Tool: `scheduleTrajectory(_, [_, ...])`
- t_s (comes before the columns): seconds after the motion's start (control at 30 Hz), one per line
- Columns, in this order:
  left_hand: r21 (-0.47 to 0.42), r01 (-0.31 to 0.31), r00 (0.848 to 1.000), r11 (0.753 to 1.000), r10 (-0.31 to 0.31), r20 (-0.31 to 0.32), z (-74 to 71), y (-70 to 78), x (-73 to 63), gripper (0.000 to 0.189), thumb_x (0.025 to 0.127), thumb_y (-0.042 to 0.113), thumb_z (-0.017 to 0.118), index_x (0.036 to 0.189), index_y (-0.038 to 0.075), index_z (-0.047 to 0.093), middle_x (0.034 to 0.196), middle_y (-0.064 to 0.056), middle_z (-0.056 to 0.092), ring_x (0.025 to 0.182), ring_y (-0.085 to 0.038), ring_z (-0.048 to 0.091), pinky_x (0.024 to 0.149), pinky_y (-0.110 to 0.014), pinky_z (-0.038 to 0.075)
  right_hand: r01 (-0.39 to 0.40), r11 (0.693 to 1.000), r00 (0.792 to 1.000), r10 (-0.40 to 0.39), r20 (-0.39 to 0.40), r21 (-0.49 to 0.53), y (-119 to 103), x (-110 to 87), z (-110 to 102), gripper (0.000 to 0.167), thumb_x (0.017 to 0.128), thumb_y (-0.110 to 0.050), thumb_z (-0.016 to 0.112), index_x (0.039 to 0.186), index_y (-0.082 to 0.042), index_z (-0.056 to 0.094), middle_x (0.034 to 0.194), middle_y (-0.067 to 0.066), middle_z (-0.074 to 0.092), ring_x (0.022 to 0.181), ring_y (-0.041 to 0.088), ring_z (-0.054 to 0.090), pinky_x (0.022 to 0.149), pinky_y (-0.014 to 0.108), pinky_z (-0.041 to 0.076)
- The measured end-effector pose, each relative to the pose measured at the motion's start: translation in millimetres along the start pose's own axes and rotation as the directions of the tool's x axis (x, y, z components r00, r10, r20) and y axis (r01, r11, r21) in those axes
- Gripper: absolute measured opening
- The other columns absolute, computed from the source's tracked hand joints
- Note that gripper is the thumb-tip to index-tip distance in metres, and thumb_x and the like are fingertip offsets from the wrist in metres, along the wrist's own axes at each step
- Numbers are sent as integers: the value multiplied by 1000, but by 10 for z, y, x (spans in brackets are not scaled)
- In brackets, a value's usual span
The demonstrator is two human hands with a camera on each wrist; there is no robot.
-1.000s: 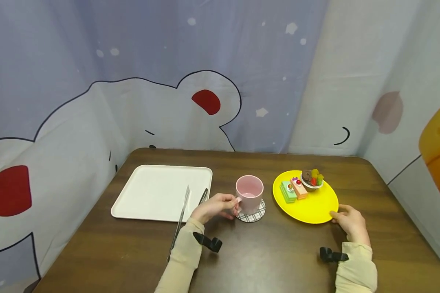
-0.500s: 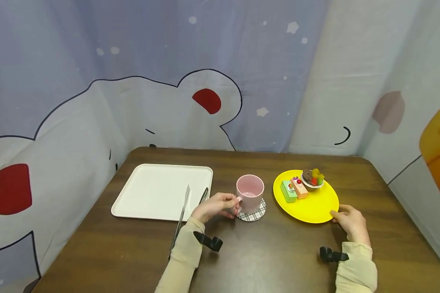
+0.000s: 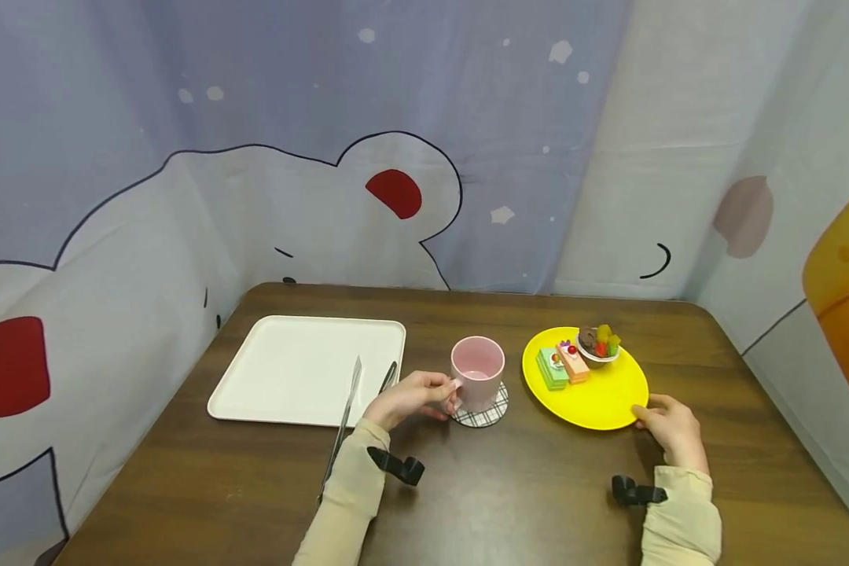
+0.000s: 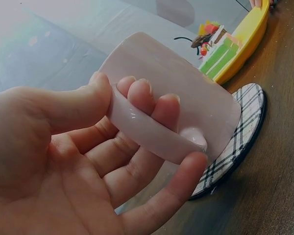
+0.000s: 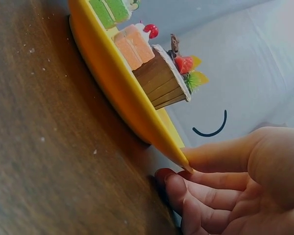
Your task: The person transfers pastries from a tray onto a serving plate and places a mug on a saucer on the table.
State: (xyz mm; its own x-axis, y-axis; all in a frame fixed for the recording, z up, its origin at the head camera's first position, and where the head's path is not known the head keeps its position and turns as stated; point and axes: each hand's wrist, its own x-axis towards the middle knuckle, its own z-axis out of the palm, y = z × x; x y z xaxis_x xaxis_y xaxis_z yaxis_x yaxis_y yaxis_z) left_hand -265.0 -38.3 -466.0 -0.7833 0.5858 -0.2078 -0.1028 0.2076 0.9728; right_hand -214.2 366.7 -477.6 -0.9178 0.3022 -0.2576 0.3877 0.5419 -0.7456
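My left hand (image 3: 412, 399) grips the handle of a pink mug (image 3: 478, 369), fingers through the loop and thumb on top. Under the mug lies a round plaid coaster (image 4: 250, 110); the mug stands on it. At the right, my right hand (image 3: 674, 428) pinches the near right rim of a yellow plate (image 3: 604, 405), thumb above and fingers below. On that plate sit a green cake slice (image 3: 553, 369), an orange cake slice (image 3: 573, 363) and a cupcake (image 5: 161, 81) topped with fruit pieces.
A white rectangular tray (image 3: 297, 377) lies at the left of the brown table (image 3: 509, 503). Metal tongs (image 3: 342, 428) rest across its near edge, partly hidden by the left forearm. A printed curtain (image 3: 325, 212) stands behind the table.
The whole head view has shifted slightly. Both hands keep their hold, and the mug and plate stay where they were.
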Motion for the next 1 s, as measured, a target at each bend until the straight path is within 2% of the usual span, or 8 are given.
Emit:
scheduleTrajectory(0.17, [-9, -1, 1000, 1000, 0, -4, -4, 14, -15, 38, 101, 24, 51, 105, -13, 57, 85, -2, 62, 79, -9, 64, 76, -30, 55, 11, 1000, 1000, -11, 3, -24, -11, -8, -8, 62, 96, -23, 54, 136, 19, 34, 85, 16, 71, 88, 31, 61, 84, 46, 44])
scheduleTrajectory(0.3, [0, -10, 1000, 1000, 10, -16, 11, 48, -16, 40, 100, 23, 52, 107, -16, 56, 89, -10, 63, 79, -8, 64, 76, -30, 55, 19, 999, 1000, -19, 4, -41, -32, -18, -32, 62, 96, -23, 53, 136, 20, 34, 85, 17, 71, 90, 34, 61, 83, 46, 44])
scheduleTrajectory(0.43, [69, -12, 998, 998, 16, -68, 45, 79, -32, 37, 100, 22, 53, 103, -14, 59, 91, -17, 67, 76, -6, 64, 78, -35, 57, 36, 997, 999, -35, 21, -73, -34, -22, -29, 62, 97, -23, 50, 136, 20, 32, 86, 19, 71, 98, 41, 58, 85, 49, 44])
scheduleTrajectory(0.53, [120, -10, 992, 993, 24, -122, 62, 92, -56, 34, 99, 21, 54, 99, -12, 62, 88, -16, 68, 75, -8, 65, 80, -40, 57, 74, 991, 997, -70, 39, -108, -30, -17, -17, 61, 97, -24, 49, 135, 21, 31, 86, 19, 72, 100, 44, 58, 86, 50, 44])
scheduleTrajectory(0.63, [160, -18, 985, 987, 45, -166, 64, 104, -71, 32, 99, 21, 54, 96, -10, 63, 85, -15, 68, 76, -10, 64, 79, -39, 56, 104, 985, 994, -98, 48, -137, -42, -18, -24, 61, 98, -24, 47, 135, 22, 31, 85, 20, 72, 100, 45, 58, 87, 52, 44])
scheduleTrajectory(0.73, [242, -17, 973, 970, 72, -220, 52, 118, -85, 31, 98, 24, 57, 90, -6, 65, 79, -9, 66, 75, -9, 59, 74, -31, 53, 111, 981, 993, -106, 44, -161, -41, -19, -32, 61, 99, -25, 46, 134, 23, 31, 87, 23, 72, 100, 46, 59, 89, 55, 44])
scheduleTrajectory(0.87, [367, 5, 958, 930, 100, -267, 23, 135, -104, 28, 94, 29, 63, 85, 3, 67, 75, 1, 60, 72, -9, 50, 66, -24, 42, 104, 977, 995, -99, 34, -185, -16, -14, -33, 59, 99, -23, 45, 133, 23, 32, 93, 28, 70, 97, 45, 60, 89, 56, 44])
scheduleTrajectory(1.0, [396, 8, 950, 918, 116, -288, -9, 160, -127, 23, 93, 26, 64, 87, 4, 68, 78, 0, 61, 74, -11, 50, 66, -24, 40, 112, 975, 994, -111, 16, -191, -32, -12, -46, 57, 100, -23, 45, 133, 21, 34, 94, 29, 70, 94, 43, 62, 89, 55, 44])
